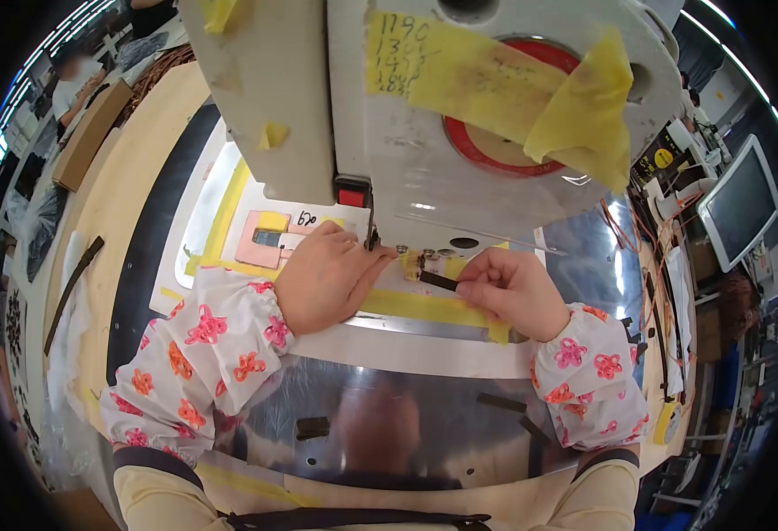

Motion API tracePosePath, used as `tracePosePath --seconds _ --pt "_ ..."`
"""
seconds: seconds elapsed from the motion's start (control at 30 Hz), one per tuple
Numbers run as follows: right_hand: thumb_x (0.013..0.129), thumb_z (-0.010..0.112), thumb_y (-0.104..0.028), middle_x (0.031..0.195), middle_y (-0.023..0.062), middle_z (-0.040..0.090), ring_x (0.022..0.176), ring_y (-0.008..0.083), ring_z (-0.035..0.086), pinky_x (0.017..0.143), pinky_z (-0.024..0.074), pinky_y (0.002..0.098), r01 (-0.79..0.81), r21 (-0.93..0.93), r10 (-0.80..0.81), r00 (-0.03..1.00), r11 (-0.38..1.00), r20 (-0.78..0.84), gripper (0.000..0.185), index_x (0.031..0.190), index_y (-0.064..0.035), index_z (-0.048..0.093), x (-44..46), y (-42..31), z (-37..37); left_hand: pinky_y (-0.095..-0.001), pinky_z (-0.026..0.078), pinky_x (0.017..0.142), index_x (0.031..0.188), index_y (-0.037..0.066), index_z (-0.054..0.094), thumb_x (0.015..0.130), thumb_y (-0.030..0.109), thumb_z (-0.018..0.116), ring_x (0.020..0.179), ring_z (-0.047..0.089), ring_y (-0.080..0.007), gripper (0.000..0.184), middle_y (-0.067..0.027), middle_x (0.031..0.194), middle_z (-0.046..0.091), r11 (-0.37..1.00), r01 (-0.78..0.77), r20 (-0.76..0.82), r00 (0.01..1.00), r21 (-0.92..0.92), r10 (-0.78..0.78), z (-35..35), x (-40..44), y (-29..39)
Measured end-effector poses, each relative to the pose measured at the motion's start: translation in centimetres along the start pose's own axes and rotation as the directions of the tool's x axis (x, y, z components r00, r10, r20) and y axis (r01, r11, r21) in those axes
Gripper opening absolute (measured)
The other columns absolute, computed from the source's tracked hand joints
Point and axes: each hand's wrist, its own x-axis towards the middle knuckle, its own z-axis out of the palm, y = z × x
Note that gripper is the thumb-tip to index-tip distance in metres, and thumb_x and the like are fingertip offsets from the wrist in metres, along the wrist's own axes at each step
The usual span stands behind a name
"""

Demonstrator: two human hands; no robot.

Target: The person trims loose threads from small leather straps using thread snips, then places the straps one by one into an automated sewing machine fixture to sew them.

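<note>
My right hand [514, 290] pinches a short dark strip [439, 280] between thumb and fingers, just right of the sewing machine's needle area. My left hand [331, 276] lies palm down on the machine bed, fingers stretched toward the presser foot [372, 239]; what is under it, if anything, is hidden. Over both hands looms the sewing machine head [406, 199], with yellow tape carrying handwritten numbers. Left of my left hand, a pink and yellow taped guide [263, 255] is fixed to the bed. Both forearms wear flowered sleeve covers.
On the shiny metal plate [362, 425] near me lie dark strip pieces [313, 428] and more short strips [501, 403] to the right. A long dark strip [72, 296] rests at far left. A tablet-like screen [741, 203] stands at right. Another person [75, 84] sits far left.
</note>
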Motion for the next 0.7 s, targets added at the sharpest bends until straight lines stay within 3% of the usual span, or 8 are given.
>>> tracePosePath --seconds 0.07,0.2,0.3,0.37,0.4,0.47,0.57,0.7 --pt "0.079 0.065 -0.004 0.066 0.004 0.06 0.054 0.005 0.05 0.049 0.0413 0.0222 0.18 -0.045 -0.184 0.974 0.983 -0.132 0.016 0.09 0.005 0.06 0.46 1.39 0.36 -0.0364 0.038 0.064 0.092 0.0 0.062 0.078 0.006 0.056 0.064 0.052 -0.0272 0.017 -0.0108 0.062 0.054 0.998 0.0 0.024 1.0 0.069 -0.002 -0.76 0.16 0.65" --pt "0.08 0.064 -0.005 0.069 0.0026 0.059 0.056 0.0039 0.05 0.051 0.0398 0.0191 0.247 -0.301 -0.292 0.949 0.921 -0.115 0.015 0.092 0.0042 0.061 -0.03 1.0 0.53 -0.0375 0.039 0.066 0.097 -0.001 0.061 0.075 0.003 0.056 0.068 0.052 -0.0278 0.022 -0.0116 0.065 0.055 0.996 -0.059 -0.011 0.998 0.066 0.06 -0.62 0.03 0.57" --pt "0.077 0.064 -0.002 0.069 0.0062 0.06 0.055 0.0081 0.053 0.052 0.0418 0.022 0.381 -0.51 -0.483 0.872 0.771 -0.08 0.017 0.094 0.0031 0.062 0.09 1.17 0.51 -0.0379 0.039 0.066 0.097 0.0 0.061 0.072 0.001 0.056 0.07 0.05 -0.0277 0.026 -0.012 0.071 0.056 0.998 -0.04 -0.001 0.999 0.039 0.04 -0.72 -0.01 0.71" --pt "0.073 0.064 0.001 0.071 0.0107 0.061 0.056 0.0168 0.056 0.054 0.0441 0.026 0.549 -0.612 -0.71 0.704 0.57 -0.029 0.017 0.091 0.0019 0.064 0.47 1.48 0.37 -0.037 0.039 0.066 0.102 0.003 0.061 0.07 -0.002 0.056 0.07 0.051 -0.0266 0.034 -0.0109 0.077 0.057 0.999 -0.027 -0.011 1.0 0.019 0.027 -0.29 -0.21 0.55" --pt "0.073 0.064 0.001 0.071 0.0107 0.061 0.056 0.0168 0.056 0.054 0.0441 0.026 0.549 -0.613 -0.71 0.703 0.568 -0.028 0.017 0.091 0.0019 0.064 0.49 1.46 0.35 -0.037 0.039 0.066 0.102 0.003 0.061 0.07 -0.002 0.056 0.07 0.051 -0.0266 0.034 -0.0109 0.077 0.057 0.999 -0.028 -0.013 1.0 0.019 0.028 -0.2 -0.21 0.52" --pt "0.072 0.065 -0.001 0.076 0.0136 0.059 0.069 0.0308 0.058 0.061 0.0467 0.0359 0.514 -0.603 -0.695 0.713 0.61 -0.095 0.012 0.084 -0.0003 0.064 0.49 1.48 0.36 -0.0353 0.04 0.068 0.109 0.005 0.06 0.068 -0.003 0.056 0.073 0.053 -0.0248 0.042 -0.0096 0.085 0.059 0.997 -0.072 0.053 0.996 0.031 0.071 -0.09 -0.14 0.45" --pt "0.072 0.065 -0.001 0.077 0.0137 0.059 0.069 0.0299 0.058 0.061 0.047 0.0357 0.428 -0.573 -0.607 0.779 0.699 -0.158 0.008 0.081 -0.0002 0.064 0.31 1.36 0.44 -0.0338 0.04 0.069 0.115 0.006 0.058 0.069 -0.002 0.056 0.075 0.055 -0.0229 0.047 -0.0082 0.086 0.061 0.992 -0.102 0.064 0.993 0.077 0.097 -0.32 0.0 0.65" --pt "0.073 0.066 -0.001 0.077 0.0131 0.059 0.069 0.0297 0.058 0.061 0.0471 0.0357 0.485 -0.617 -0.679 0.725 0.62 -0.111 0.008 0.08 -0.0002 0.064 0.75 1.73 0.26 -0.0333 0.04 0.07 0.115 0.007 0.058 0.069 -0.001 0.055 0.075 0.056 -0.022 0.046 -0.0078 0.087 0.062 0.993 -0.097 0.098 0.991 0.064 0.091 -0.2 0.03 0.51"
